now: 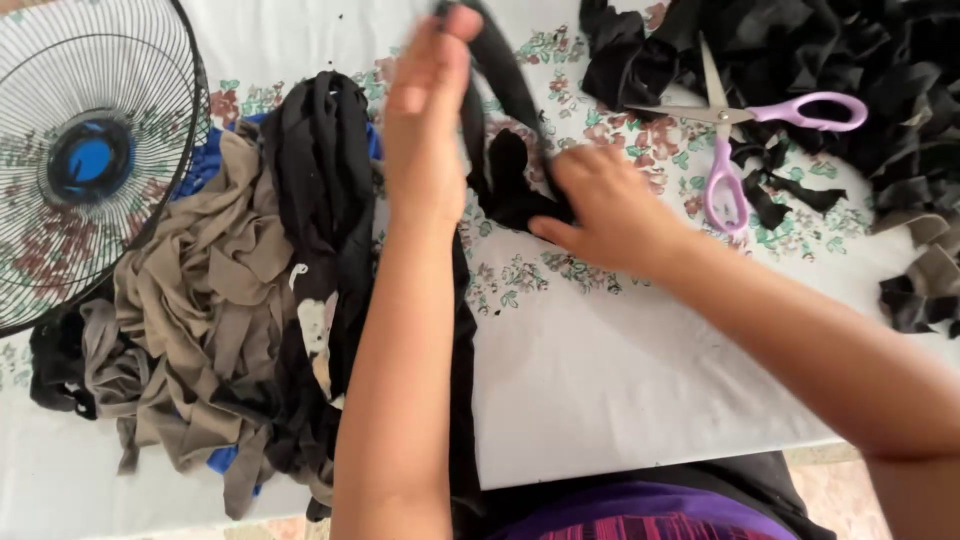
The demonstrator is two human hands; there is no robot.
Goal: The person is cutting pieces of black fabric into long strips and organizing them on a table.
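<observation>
Strip geometry, head view. Black fabric strip [505,95] runs between the two hands over the white floral-printed tablecloth [600,360]. Its long axis slants from upper left, at the raised left hand [425,120], down and to the right toward the right hand [600,205]. The upper end points away from the person, toward the far edge of the table; the lower end bunches into a dark wad lying on the cloth just beside the right fingers.

Left hand: lifted above the table, fingers closed around the upper end of the strip, thumb side blurred. Right hand: resting low, palm down, fingers curled onto the bunched lower end, so it pins or pinches the cloth; the exact pinch is hidden under the knuckles. Both hands touch the strip, and the right is nearer to the bulk of the material.

Purple-handled scissors [735,140] lie open on the table, beyond and to the right of the right hand, blades pointing away from the person. Heap of black offcuts [850,60] sits at far right. Pile of grey-brown and black garments [230,300] lies left of the left forearm, beside a wire fan guard [90,150].
</observation>
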